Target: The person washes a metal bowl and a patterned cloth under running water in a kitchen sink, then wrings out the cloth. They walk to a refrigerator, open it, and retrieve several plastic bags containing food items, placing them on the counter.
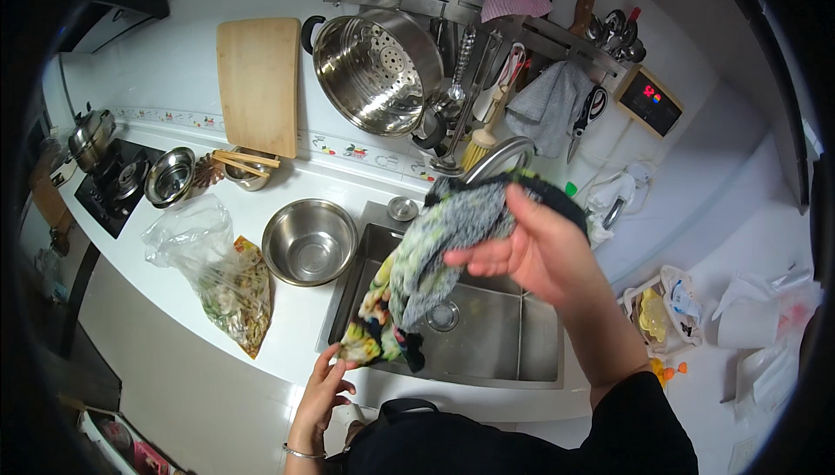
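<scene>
A fluffy patterned cloth [450,233], grey, black, yellow and green, stretches slantwise above the stainless steel sink [483,351]. At its lower left corner, my left hand [319,387] pinches the edge between thumb and fingers. My right hand [541,253] is against the cloth's upper right part, thumb raised and fingers spread apart from it. Some of the cloth passes behind that hand, so its grip is unclear. Behind the cloth rises the curved faucet [499,155], partly covered. The sink drain [443,315] shows below the cloth.
Left of the sink stand a steel bowl [310,243] and a clear plastic bag of food [228,299]. A cutting board [258,87] leans against the wall. Overhead hang a steamer pot [375,74], scissors [587,119] and a grey cloth [551,106]. A caddy [665,312] sits right.
</scene>
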A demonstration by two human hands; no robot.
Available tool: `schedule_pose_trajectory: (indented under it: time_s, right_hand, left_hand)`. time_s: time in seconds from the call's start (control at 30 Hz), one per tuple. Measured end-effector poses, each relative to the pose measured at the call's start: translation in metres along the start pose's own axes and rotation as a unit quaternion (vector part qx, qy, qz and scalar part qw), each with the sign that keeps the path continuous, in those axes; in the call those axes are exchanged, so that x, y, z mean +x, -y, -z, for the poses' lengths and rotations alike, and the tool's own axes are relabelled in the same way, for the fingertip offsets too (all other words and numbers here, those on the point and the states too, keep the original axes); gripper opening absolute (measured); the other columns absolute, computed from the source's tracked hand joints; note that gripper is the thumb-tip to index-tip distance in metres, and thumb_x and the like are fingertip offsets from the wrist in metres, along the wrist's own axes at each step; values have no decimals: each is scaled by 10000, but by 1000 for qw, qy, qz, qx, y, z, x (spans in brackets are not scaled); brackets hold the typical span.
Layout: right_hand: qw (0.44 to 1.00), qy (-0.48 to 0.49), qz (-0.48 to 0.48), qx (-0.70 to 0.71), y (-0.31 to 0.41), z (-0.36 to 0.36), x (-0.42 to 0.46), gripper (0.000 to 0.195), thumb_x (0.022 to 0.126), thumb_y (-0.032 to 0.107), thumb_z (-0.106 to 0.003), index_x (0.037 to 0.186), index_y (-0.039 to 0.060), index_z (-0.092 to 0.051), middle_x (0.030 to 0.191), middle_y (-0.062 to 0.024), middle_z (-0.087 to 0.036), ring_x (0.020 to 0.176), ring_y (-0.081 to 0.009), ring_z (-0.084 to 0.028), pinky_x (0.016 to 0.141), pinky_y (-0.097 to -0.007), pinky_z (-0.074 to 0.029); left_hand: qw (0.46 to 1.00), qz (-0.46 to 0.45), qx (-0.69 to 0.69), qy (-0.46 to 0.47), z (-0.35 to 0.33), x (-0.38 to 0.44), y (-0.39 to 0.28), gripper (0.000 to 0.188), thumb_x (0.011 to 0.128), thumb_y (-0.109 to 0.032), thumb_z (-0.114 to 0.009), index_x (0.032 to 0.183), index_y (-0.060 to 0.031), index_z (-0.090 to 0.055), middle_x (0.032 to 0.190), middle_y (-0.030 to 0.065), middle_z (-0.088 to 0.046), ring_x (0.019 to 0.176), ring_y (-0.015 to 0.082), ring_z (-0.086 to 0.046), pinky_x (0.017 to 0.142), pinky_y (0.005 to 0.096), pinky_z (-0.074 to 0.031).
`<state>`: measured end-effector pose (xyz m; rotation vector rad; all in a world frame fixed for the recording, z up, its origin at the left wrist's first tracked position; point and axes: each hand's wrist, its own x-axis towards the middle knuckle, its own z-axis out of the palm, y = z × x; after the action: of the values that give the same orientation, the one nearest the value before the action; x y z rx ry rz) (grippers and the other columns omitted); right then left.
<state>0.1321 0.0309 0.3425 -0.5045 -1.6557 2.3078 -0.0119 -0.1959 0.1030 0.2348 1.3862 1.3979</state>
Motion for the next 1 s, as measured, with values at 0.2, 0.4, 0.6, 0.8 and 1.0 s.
schedule_pose_trajectory:
  time_s: [0.2,0.4,0.6,0.8,1.0]
  right_hand:
    - [989,-78,119,-28,40,12,25,379,932,337,-329,1124,40,-464,1077,-123,-577,948,-268,-597,733,-284,-482]
    - [967,-178,172,-52,74,48,50,331,919,317,-378,1097,52,-466,1058,-101,-580,921,-265,-607,685,-285,-491]
    - [939,-265,219,22,93,90,42,330,897,329,-433,1104,72,-427,1113,-84,-534,974,-290,-582,701,-298,-477]
    - [900,-293,276,169,54,152,10,325,894,321,-422,1117,85,-428,1131,-103,-529,1037,-285,-543,755,-331,-449]
    - [873,-299,204,327,-65,188,-12,287,875,229,-427,1110,64,-429,1150,-149,-503,1049,-280,-519,808,-352,-435]
  left_hand:
    - [998,53,-20,-2,39,14,4,292,860,-244,-512,1119,-113,-478,968,49,-584,634,101,-521,536,212,-407]
    - [998,62,-24,-11,56,14,-5,250,855,-216,-511,1073,-97,-491,938,60,-581,631,120,-525,534,254,-429]
    - [998,33,52,-9,55,14,-24,396,820,-342,-523,1159,-138,-507,1012,-5,-594,700,74,-474,602,213,-387]
    - [996,24,85,-4,64,8,-33,394,815,-332,-526,1156,-136,-505,993,2,-593,701,80,-477,597,214,-389]
    - [993,41,111,-3,61,1,-23,353,838,-306,-490,1157,-152,-500,1012,11,-589,691,85,-473,591,218,-404]
